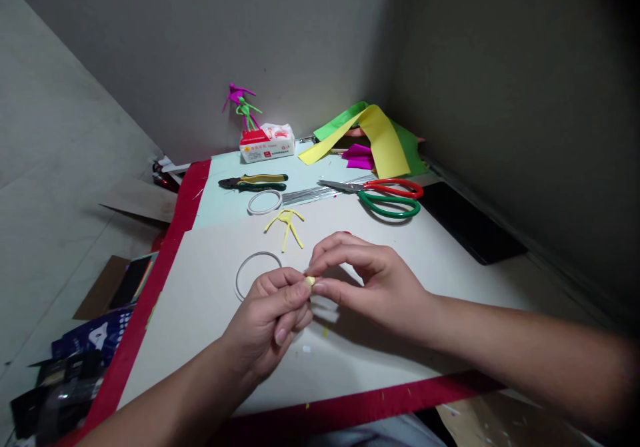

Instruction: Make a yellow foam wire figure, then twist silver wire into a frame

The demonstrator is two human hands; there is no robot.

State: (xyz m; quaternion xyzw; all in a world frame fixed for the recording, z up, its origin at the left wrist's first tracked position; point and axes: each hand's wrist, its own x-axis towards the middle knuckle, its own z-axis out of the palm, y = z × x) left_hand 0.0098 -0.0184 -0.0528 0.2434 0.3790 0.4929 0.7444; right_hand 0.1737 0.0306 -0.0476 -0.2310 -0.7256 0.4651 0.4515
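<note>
My left hand [273, 317] and my right hand [365, 280] meet above the white table top [200, 313], both pinching a tiny yellow piece [311, 280] between thumbs and fingertips. Just beyond the hands lies a yellow stick figure [286, 224] made of thin strips. A thin wire ring [256, 270] lies flat beside my left hand, partly hidden by it. A second wire ring [265, 201] sits farther back.
Farther back lie green-handled pliers [254, 182], a bundle of straight wires [310, 193] and red-and-green scissors [387, 197]. Yellow, green and pink paper strips [373, 140] pile at the back right, a tissue pack [267, 143] with small purple and green figures [243, 107] behind. A black slab [467, 223] lies right.
</note>
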